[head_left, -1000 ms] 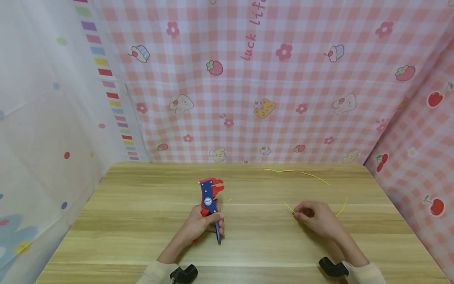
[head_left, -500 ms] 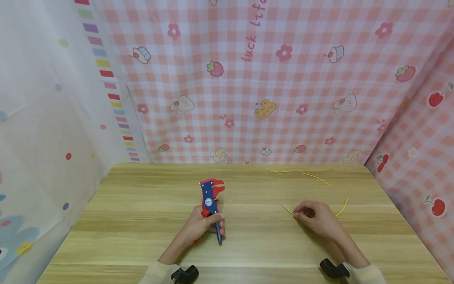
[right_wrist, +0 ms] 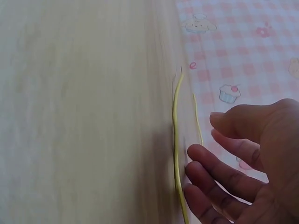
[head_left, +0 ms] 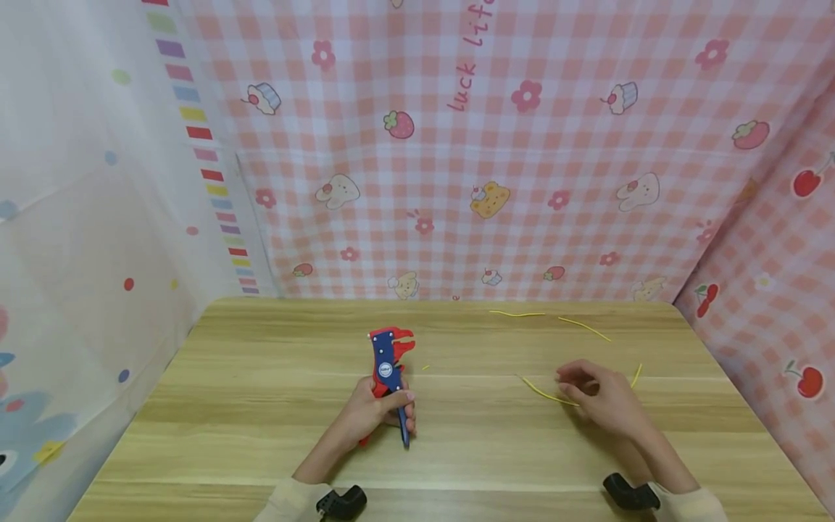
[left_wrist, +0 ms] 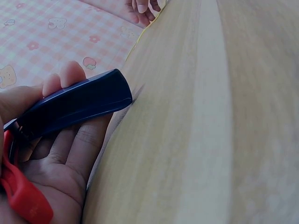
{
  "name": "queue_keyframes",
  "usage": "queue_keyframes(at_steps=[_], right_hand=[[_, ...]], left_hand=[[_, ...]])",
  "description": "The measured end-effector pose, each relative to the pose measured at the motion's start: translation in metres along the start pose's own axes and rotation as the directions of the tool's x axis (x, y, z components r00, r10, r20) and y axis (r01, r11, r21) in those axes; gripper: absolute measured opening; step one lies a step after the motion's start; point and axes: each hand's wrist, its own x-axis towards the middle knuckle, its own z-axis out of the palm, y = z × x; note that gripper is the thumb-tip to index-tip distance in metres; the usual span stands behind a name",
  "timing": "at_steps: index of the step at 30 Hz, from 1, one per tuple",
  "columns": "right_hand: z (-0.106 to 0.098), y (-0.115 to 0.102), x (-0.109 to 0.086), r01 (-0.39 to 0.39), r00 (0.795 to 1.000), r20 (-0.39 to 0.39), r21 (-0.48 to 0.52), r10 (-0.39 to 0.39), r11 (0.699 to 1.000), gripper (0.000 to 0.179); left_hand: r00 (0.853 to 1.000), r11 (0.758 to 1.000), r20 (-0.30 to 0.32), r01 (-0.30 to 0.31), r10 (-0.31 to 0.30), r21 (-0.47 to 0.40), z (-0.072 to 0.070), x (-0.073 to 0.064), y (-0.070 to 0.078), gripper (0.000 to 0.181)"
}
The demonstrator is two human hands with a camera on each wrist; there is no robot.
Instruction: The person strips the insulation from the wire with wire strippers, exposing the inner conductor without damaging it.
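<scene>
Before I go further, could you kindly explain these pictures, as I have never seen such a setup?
There is no machine, only a person's two bare hands. The wide picture is taken from the person's head, the close ones from each wrist. The left hand holds a red and blue tool. The right hand grips nothing; its fingers curve loosely beside a yellow wire, perhaps touching it. Farther back on the table lie two more yellow wires; a yellow scrap lies near the tool.

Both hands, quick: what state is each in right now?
Left hand: closed around the red-and-blue tool.
Right hand: open, holding nothing, beside a yellow wire.
</scene>
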Motion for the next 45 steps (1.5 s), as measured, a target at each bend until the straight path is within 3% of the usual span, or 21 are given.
queue_keyframes(at_steps=[13,23,35,45], right_hand=[[-0.02,0.019,0.003,-0.013,0.999,-0.051,-0.058,0.01,0.998,0.037],[-0.03,0.03,0.012,-0.121,0.992,-0.032,-0.03,0.12,0.992,0.048],[-0.033,0.038,0.031,-0.183,0.983,-0.033,-0.004,0.183,0.983,0.057],[-0.034,0.046,0.051,-0.141,0.988,-0.067,-0.022,0.14,0.99,0.056]], left_hand=[[1.0,1.0,-0.004,-0.005,0.005,0.016,0.0,0.0,0.0,0.019],[1.0,1.0,-0.008,-0.002,0.002,0.027,-0.001,0.001,-0.001,0.018],[1.0,1.0,-0.008,0.001,-0.001,0.022,-0.001,0.0,-0.001,0.018],[1.0,1.0,-0.014,0.004,-0.004,0.021,0.0,0.0,0.0,0.015]])
